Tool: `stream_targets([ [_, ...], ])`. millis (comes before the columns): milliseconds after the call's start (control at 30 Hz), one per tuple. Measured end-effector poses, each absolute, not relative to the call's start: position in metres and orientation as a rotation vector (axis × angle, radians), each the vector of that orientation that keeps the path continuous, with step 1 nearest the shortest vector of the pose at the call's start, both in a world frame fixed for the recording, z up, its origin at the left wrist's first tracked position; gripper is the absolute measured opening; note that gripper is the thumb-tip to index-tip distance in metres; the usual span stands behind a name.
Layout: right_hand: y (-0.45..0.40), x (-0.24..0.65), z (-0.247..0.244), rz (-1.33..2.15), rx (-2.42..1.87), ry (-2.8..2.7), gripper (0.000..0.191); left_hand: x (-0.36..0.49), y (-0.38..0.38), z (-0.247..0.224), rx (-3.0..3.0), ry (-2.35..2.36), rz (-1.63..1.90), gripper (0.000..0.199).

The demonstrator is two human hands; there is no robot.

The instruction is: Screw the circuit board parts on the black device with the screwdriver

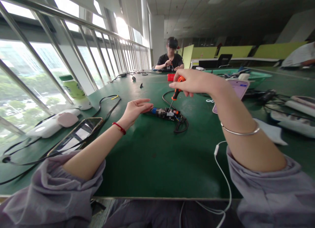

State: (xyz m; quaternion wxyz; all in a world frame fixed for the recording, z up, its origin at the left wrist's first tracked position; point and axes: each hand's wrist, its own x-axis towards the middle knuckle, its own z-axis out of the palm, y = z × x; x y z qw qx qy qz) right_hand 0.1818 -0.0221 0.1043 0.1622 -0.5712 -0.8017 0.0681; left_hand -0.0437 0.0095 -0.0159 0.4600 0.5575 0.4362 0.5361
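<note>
An opened device [169, 114] with a blue end, metal parts and black wires lies on the green table [147, 159]. My left hand [137, 110] has its fingers closed on the device's blue left end. Above the device, my right hand [188, 83] grips an orange and black screwdriver [175, 93] by its handle. The screwdriver leans slightly, and its tip meets the middle of the device. A dark cable curves behind the device, and a loop of wires hangs off its right end.
Left are a phone [76, 136], straps, a white case [52, 123] and a green cup [76, 92]. Right are another phone [232, 90], a teal basket [261, 76], cables and a white earphone cord [222, 170]. A person [169, 59] sits across, beyond a red box [170, 77].
</note>
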Motion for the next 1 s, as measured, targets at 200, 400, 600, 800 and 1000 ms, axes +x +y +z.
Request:
stream_targets([
  [200,-0.023,0.181,0.104,0.181,-1.552,-2.308,0.033,-0.042,0.008,-0.013,1.384,1.156,1.386,0.04],
  [400,-0.024,0.179,0.104,0.144,-1.627,-2.279,0.039,-0.04,0.004,-0.012,1.427,1.146,1.388,0.044],
  [600,-0.025,0.179,0.104,0.207,-1.522,-2.306,0.037,-0.039,0.005,-0.016,1.366,1.064,1.208,0.042],
  [800,-0.023,0.181,0.104,0.164,-1.631,-2.269,0.046,-0.036,0.0,-0.012,1.398,1.106,1.288,0.035],
  [1000,-0.023,0.179,0.104,0.334,-1.534,-2.331,0.041,-0.033,-0.003,-0.01,1.433,1.141,1.359,0.037],
])
